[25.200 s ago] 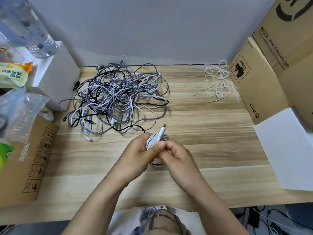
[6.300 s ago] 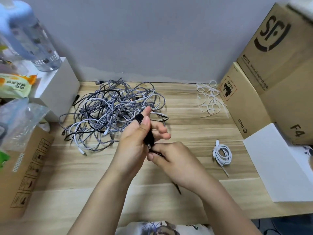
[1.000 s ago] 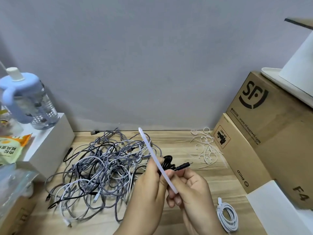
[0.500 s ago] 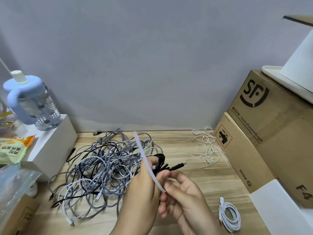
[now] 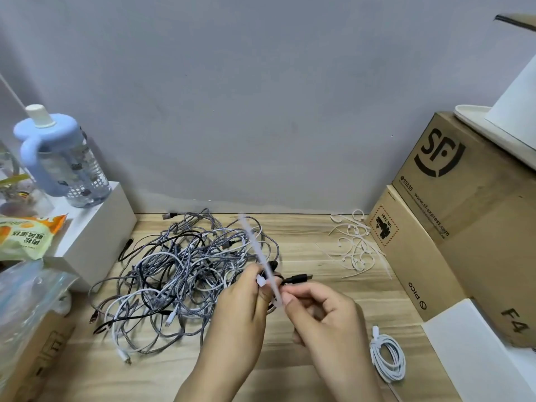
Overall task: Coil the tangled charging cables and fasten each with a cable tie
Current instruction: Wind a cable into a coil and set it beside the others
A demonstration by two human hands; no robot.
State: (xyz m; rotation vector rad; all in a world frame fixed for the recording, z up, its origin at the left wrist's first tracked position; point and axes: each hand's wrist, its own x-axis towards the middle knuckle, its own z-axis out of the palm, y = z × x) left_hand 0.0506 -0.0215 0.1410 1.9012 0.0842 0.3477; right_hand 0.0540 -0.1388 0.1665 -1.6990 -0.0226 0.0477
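I'm now feeding the cable tie tail into its head; my left hand is gripping the coiled black cable above the table, my right hand is pinching the tail, so fastening is beginning

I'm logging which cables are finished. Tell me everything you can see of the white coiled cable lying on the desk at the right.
The white coiled cable is a thin, smooth, plastic-looking lead wound into a tidy oval of several loops. It lies flat on the wooden desk, near its front right, beside the white sheet. One white plug end sticks out at the top of the coil. A binding seems to gather the loops there, though it is too small to confirm. Neither hand touches it.
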